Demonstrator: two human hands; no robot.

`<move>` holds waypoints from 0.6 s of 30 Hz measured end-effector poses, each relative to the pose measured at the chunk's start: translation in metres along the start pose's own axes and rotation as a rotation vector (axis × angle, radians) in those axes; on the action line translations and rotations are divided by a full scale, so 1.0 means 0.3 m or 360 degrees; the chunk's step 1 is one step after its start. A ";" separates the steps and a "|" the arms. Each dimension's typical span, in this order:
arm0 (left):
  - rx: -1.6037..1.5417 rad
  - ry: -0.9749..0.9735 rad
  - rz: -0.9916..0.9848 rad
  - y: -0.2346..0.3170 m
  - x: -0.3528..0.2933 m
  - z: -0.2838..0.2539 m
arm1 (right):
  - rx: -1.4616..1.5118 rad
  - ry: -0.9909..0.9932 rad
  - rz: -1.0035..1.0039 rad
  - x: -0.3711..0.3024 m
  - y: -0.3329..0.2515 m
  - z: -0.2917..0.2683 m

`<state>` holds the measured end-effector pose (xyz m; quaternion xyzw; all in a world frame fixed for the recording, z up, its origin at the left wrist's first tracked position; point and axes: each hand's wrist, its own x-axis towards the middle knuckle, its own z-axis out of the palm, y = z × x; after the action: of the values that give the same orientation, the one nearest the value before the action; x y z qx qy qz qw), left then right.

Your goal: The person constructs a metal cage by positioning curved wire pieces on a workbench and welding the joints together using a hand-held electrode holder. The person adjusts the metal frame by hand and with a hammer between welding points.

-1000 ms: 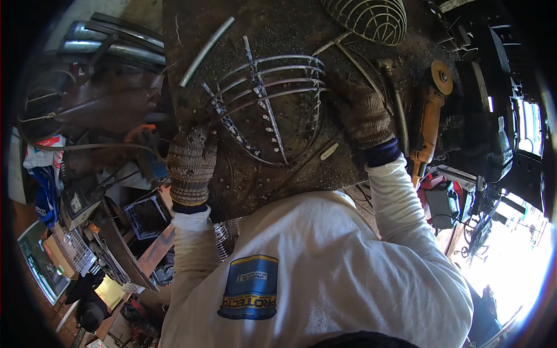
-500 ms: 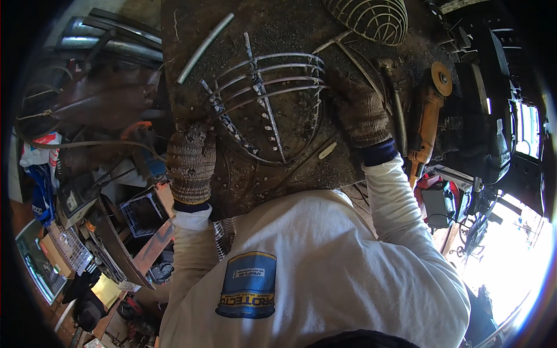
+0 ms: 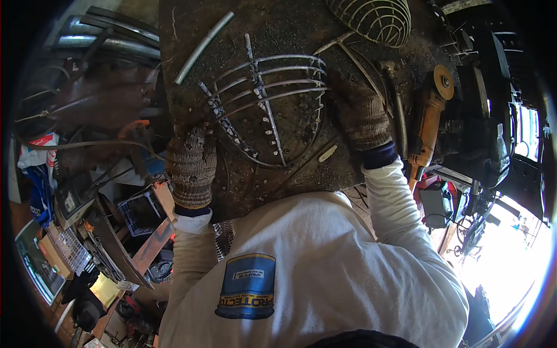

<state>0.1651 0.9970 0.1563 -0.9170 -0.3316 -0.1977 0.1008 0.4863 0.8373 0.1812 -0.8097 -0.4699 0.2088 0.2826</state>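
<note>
A cage-like frame of welded metal rods (image 3: 268, 119) lies on the dark worktable (image 3: 255, 200). It has a curved rim, a straight middle rod with weld blobs, and several bent cross rods. My left hand (image 3: 192, 165), in a brown knitted glove, is closed at the left end of the nearest bent rod (image 3: 284, 93). At that rod's right end my right hand (image 3: 364, 116), gloved alike, has its fingers curled in dark shadow. The fingertips of both hands are hard to make out.
An orange angle grinder (image 3: 428, 124) and a hammer (image 3: 399, 104) lie right of my right hand. A finished-looking wire basket (image 3: 374, 23) sits at the far edge. A loose metal tube (image 3: 204, 47) lies far left, and a short pale piece (image 3: 328, 153) lies nearer.
Almost nothing differs. The nearest bent rod and both hands keep their places, with only a slight shift of the whole view.
</note>
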 end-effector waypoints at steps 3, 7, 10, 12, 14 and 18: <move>-0.0187 -0.0012 -0.0083 0.000 -0.002 -0.004 | -0.0071 -0.0014 -0.0051 0.001 0.003 0.005; -0.0329 0.0030 -0.0094 -0.001 0.010 -0.001 | 0.0068 0.0121 -0.0097 0.002 0.017 0.020; -0.0254 0.0016 -0.0113 0.002 0.001 0.001 | 0.0167 0.0258 -0.0252 0.007 0.043 0.044; -0.0144 0.0001 -0.0123 0.006 0.002 -0.007 | 0.0318 0.0263 -0.0279 0.005 0.028 0.032; -0.0206 -0.0070 -0.0138 0.016 0.023 -0.032 | -0.0013 -0.0028 -0.0040 0.000 -0.020 -0.010; -0.0070 -0.0036 -0.0141 0.012 -0.012 -0.008 | 0.0004 0.0210 -0.0257 0.001 0.011 0.013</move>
<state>0.1641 0.9914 0.1567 -0.9056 -0.3684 -0.1990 0.0680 0.4862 0.8374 0.1761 -0.7809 -0.5138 0.1322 0.3298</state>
